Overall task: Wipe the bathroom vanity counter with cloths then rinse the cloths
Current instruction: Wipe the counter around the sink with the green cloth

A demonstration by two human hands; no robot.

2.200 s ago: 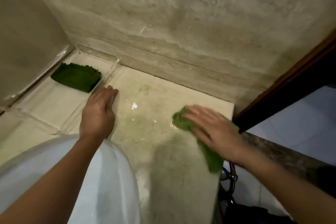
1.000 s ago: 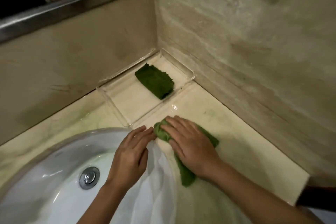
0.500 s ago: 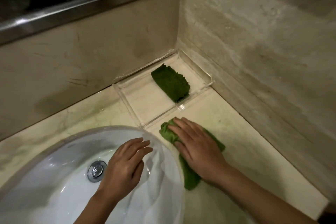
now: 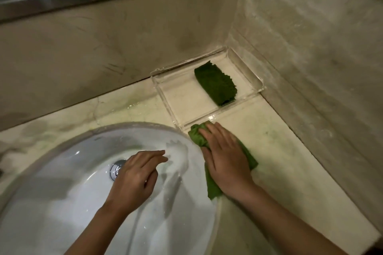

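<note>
Wiping step: my right grip [image 4: 227, 159] flat on cloth [image 4: 198, 137] beside sink [image 4: 62, 192]; left grip [image 4: 134, 178] loose, empty. Next, I judge: worktop's [image 4: 290, 151] back edge.

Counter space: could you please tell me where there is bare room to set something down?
Free: the counter strip between the light cloth and the side wall; the left half of the tray, beside the dark cloth; the strip between sink and back wall. Crowded: the sink-tray corner, where the right hand presses the light cloth.
</note>
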